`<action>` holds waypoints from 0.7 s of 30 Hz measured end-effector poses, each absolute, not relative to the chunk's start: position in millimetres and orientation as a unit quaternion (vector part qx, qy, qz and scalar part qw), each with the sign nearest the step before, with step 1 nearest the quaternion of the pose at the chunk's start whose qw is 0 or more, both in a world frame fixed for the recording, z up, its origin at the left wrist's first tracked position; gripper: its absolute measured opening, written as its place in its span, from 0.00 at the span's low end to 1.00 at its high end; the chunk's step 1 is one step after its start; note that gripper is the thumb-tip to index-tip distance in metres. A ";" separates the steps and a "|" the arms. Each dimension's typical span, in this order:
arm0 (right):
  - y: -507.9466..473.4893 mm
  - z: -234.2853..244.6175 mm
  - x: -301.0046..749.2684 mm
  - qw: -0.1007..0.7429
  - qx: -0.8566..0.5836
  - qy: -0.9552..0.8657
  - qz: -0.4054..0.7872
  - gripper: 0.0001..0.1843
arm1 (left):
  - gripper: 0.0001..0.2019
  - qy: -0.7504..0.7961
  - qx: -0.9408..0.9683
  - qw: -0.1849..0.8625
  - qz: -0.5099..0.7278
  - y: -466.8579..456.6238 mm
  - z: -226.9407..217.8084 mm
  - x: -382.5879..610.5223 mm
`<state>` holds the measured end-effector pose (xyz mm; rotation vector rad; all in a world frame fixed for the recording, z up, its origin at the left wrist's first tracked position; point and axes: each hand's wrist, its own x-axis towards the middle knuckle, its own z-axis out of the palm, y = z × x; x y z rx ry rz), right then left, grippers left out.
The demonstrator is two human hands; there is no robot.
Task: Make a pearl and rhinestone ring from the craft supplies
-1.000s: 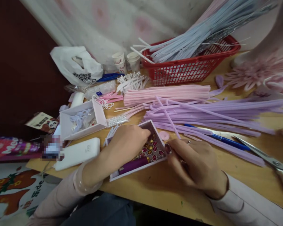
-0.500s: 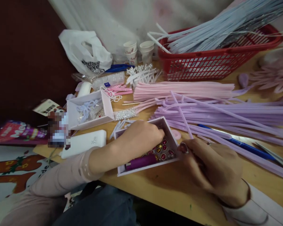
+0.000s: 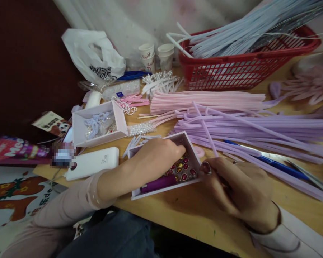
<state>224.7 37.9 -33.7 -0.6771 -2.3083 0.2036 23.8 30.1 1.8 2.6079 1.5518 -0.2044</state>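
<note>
My left hand (image 3: 165,154) reaches down into a small white box (image 3: 167,190), fingers curled and their tips hidden behind the knuckles. Whatever they pinch, if anything, cannot be made out. In the box lie several red and yellow oval gems (image 3: 185,168) with beaded rims and a purple lighter-like cylinder (image 3: 157,184). Just right of the box, my right hand (image 3: 239,186) is closed on a lilac pipe cleaner (image 3: 208,134), which sticks up and away from the thumb and forefinger.
Behind my right hand lie bundles of lilac pipe cleaners (image 3: 244,125) and pink pipe cleaners (image 3: 204,102), plus scissors (image 3: 280,166). A red basket (image 3: 218,73) stands at the back. On the left are a second white box (image 3: 121,120), a power bank (image 3: 94,163) and a plastic bag (image 3: 88,50).
The whole view has shifted slightly, so things appear a little further left and up. My left hand stays in the box, and my right hand keeps the lilac pipe cleaner.
</note>
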 end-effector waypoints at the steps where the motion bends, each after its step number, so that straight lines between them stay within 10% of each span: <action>1: 37.8 -33.8 224.9 0.357 -0.263 -0.892 0.082 0.07 | 0.09 0.507 0.857 0.053 -0.067 31.2 1.1 24.5; 14: 37.7 -29.5 222.8 0.358 -0.261 -0.891 0.095 0.11 | 0.07 0.539 0.835 0.060 -0.092 24.6 0.5 22.4; 21: 37.0 -31.9 221.6 0.342 -0.239 -0.904 0.087 0.12 | 0.07 0.638 0.733 0.229 0.057 15.5 17.0 24.4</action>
